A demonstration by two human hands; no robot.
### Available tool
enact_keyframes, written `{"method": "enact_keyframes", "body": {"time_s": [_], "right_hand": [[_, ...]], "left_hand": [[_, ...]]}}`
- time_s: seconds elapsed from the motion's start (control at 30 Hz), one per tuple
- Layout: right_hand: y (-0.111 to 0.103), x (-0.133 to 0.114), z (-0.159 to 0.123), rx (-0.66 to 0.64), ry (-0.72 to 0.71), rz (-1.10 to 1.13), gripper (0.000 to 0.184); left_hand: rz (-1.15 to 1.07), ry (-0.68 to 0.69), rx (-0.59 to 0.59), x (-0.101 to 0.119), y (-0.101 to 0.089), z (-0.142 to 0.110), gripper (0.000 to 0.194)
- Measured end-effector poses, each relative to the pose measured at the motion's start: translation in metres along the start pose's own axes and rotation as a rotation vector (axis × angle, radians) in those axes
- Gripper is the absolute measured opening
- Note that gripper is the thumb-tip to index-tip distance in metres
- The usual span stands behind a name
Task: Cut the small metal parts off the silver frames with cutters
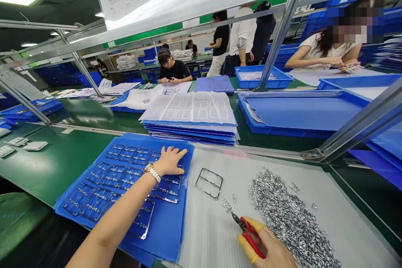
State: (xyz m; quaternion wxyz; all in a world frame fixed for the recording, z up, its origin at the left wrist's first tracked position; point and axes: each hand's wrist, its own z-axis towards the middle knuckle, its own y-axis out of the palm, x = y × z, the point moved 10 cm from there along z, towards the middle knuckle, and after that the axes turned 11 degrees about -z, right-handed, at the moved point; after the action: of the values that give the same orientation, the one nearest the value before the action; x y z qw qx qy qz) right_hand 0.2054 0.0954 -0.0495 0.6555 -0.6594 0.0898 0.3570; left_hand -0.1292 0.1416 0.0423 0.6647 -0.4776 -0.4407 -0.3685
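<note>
My left hand, with yellow finger covers and a beaded bracelet at the wrist, lies over the upper right of a blue sheet. Its fingers are spread above the rectangular metal frames laid out there in rows; whether it touches one is partly hidden. Yellow covers also show on my right hand, which is closed around red-handled cutting pliers. Near the pliers' tip are a few small silver pieces. One bare frame lies apart on the white sheet.
A heap of small silver pieces covers the right of the white sheet. Beyond the rail stand a stack of sheets and blue trays. A slanted metal post rises at right. People sit and stand across the bench.
</note>
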Motion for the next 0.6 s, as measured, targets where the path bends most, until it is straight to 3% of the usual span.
{"method": "enact_keyframes", "body": {"time_s": [0.1,0.23,0.33,0.4,0.47,0.6], "right_hand": [[-0.001,-0.007,-0.003,0.076,0.008,-0.006,0.033],[-0.01,-0.016,-0.003,0.102,-0.089,-0.076,0.035],[-0.02,-0.025,-0.002,0.064,-0.166,-0.126,0.039],[-0.025,-0.029,0.0,0.043,-0.161,-0.149,0.041],[-0.027,-0.036,0.003,0.038,-0.169,-0.155,0.041],[-0.031,-0.053,0.007,0.075,-0.206,-0.143,0.041]], "left_hand": [[0.009,-0.037,-0.027,-0.012,-0.006,0.003,0.069],[-0.006,-0.038,-0.056,-0.001,-0.006,-0.003,0.072],[-0.393,-0.086,-0.04,0.013,-0.001,-0.014,0.073],[-0.774,-0.164,-0.037,0.018,0.014,-0.025,0.068],[-1.106,-0.27,-0.077,0.022,0.041,-0.041,0.068],[-1.557,-0.481,-0.177,0.028,0.1,-0.067,0.074]]}}
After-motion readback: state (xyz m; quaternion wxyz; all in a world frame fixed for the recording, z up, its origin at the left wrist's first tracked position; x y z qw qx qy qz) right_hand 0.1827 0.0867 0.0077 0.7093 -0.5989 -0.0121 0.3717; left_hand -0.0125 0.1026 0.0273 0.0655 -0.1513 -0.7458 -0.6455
